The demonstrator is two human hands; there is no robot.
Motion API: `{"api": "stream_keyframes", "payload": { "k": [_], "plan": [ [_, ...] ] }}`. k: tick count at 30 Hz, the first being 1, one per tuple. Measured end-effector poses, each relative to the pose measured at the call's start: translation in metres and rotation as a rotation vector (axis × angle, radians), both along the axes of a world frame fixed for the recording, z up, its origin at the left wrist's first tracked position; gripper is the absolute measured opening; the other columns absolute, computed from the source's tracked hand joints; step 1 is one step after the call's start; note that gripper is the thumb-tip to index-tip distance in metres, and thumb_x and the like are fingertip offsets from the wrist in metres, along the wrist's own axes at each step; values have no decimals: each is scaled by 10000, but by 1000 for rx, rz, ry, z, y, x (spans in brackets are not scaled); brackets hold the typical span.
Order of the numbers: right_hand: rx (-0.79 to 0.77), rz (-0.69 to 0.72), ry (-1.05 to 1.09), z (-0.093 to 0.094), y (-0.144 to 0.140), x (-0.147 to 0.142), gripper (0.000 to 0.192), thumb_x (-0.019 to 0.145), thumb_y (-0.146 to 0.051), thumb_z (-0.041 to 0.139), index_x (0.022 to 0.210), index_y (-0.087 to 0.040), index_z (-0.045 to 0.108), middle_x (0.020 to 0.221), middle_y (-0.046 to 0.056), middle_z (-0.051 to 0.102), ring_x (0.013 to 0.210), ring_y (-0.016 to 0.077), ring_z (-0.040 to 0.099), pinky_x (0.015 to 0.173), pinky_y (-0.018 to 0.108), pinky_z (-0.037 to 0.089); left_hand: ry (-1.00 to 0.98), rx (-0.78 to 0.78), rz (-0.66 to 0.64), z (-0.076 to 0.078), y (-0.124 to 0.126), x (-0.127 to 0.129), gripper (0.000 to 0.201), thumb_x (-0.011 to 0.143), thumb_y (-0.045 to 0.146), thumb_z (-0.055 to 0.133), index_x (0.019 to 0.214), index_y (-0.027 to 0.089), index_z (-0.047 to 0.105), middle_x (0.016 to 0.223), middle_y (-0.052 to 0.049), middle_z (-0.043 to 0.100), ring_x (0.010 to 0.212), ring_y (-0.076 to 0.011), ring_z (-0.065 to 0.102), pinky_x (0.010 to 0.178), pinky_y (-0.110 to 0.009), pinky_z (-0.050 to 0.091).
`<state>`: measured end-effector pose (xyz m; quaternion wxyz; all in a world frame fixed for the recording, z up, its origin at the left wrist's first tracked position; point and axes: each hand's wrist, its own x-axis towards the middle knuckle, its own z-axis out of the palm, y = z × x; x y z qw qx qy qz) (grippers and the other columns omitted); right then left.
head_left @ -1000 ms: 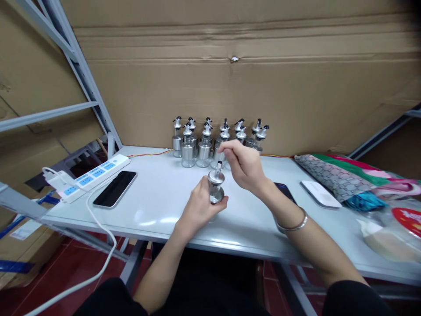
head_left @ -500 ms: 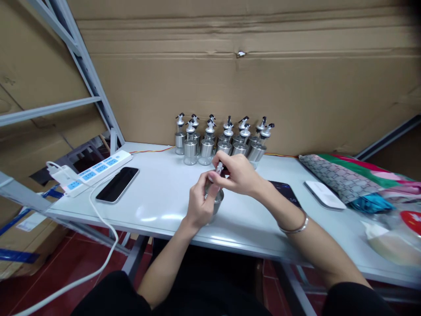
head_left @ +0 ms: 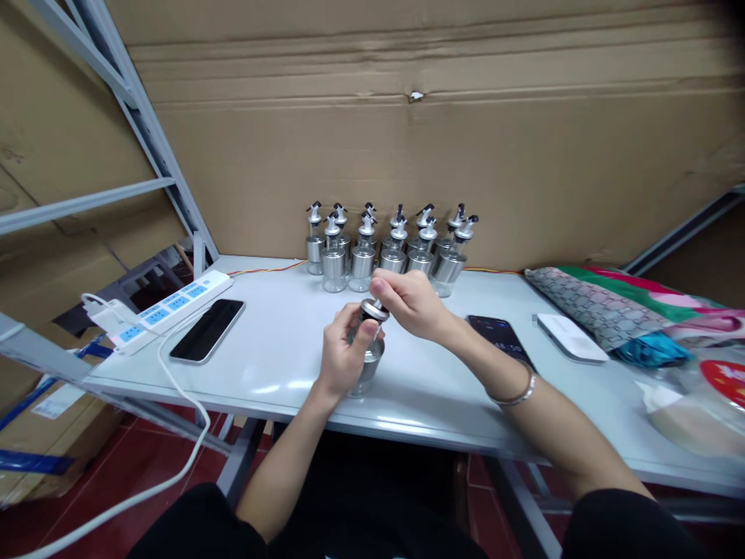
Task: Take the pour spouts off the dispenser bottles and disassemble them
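Observation:
My left hand (head_left: 341, 353) wraps around a small steel-and-glass dispenser bottle (head_left: 369, 359) that stands on the white table (head_left: 279, 349). Above it, my right hand (head_left: 407, 299) pinches the bottle's silver spout cap (head_left: 373, 310) at the top. Several matching bottles (head_left: 389, 244) with black-tipped spouts stand in two rows at the back of the table against the cardboard wall.
A black phone (head_left: 206, 330) and a white power strip (head_left: 166, 308) with a trailing cable lie at the left. Another phone (head_left: 499, 335) and a white flat device (head_left: 571, 338) lie at the right, beside patterned bags (head_left: 617, 307). Metal shelf posts (head_left: 151, 140) rise at the left.
My right hand came down from above onto the bottle's cap and closed on it. The left hand shifted its grip on the bottle, which now stands upright on the table.

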<state>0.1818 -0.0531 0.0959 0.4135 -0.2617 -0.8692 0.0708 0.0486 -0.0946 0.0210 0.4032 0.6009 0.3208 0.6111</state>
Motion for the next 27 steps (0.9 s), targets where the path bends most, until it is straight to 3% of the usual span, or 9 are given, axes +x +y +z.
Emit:
{"api": "stream_keyframes", "payload": {
  "k": [4, 6, 11, 14, 19, 23, 27],
  "plan": [
    [-14, -134, -1, -2, -3, -5, 536, 958, -538, 222, 556, -201, 329, 448, -50, 349, 397, 62, 297, 429, 204, 224, 107, -37, -159, 14, 7, -23, 479, 838, 623, 499, 968, 165, 554, 693, -11, 620, 597, -116, 578, 566, -222, 456],
    [-12, -183, -18, -3, -3, -6, 554, 957, -536, 220, 535, -198, 339, 438, -47, 331, 392, 67, 293, 432, 217, 217, 228, -11, -152, 20, 11, -36, 481, 840, 622, 493, 985, 168, 560, 695, -13, 618, 609, -123, 582, 578, -230, 455],
    [81, -335, 195, 5, 14, 13, 590, 948, -574, 237, 491, -207, 293, 437, -25, 314, 414, 90, 310, 431, 249, 219, 512, 189, 122, 20, 25, -67, 460, 826, 634, 482, 871, 187, 584, 702, -25, 619, 663, -152, 586, 662, -274, 456],
    [156, -423, 370, 13, 26, 31, 572, 960, -550, 258, 502, -211, 308, 455, -21, 310, 430, 97, 308, 427, 257, 225, 430, 185, 232, 11, 49, -83, 445, 865, 625, 411, 897, 199, 534, 679, -8, 605, 662, -151, 594, 664, -270, 460],
    [186, -430, 382, 17, 24, 31, 560, 956, -547, 288, 508, -211, 286, 462, -27, 276, 428, 92, 287, 429, 263, 217, 251, 173, 377, 2, 115, -104, 424, 901, 610, 316, 881, 208, 450, 658, 11, 556, 650, -135, 595, 667, -256, 471],
    [197, -410, 336, 17, 18, 24, 548, 954, -545, 287, 522, -210, 259, 462, -32, 276, 424, 85, 278, 441, 266, 210, 281, 193, 489, 1, 163, -109, 325, 929, 513, 334, 903, 204, 435, 691, 8, 563, 686, -126, 597, 717, -246, 460],
    [221, -394, 333, 18, 18, 25, 527, 962, -513, 295, 534, -208, 259, 474, -37, 268, 427, 80, 276, 448, 264, 209, 318, 193, 607, -1, 194, -102, 228, 940, 410, 379, 933, 191, 444, 729, -2, 596, 725, -123, 588, 762, -236, 428]
  ]
}}
